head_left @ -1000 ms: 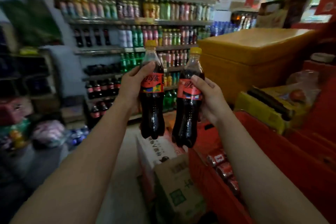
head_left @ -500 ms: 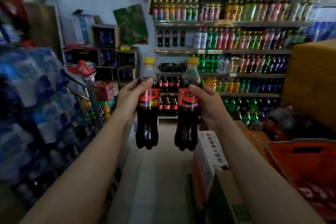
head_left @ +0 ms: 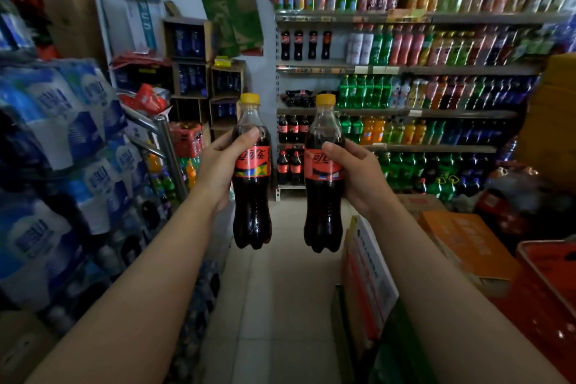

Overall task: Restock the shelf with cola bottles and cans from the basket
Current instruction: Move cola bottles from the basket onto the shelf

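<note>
Head view: at frame centre the left hand holds one cola bottle upright, its fingers clamped round the shoulder and label. Just right of it, the right hand grips a second cola bottle the same way. Both bottles hang in the air, apart, before the shelf in the upper right. The red basket sits at the lower right edge. Full bottles likely feel hefty, stiff and smooth, so the waisted label band looks like the surest hold.
</note>
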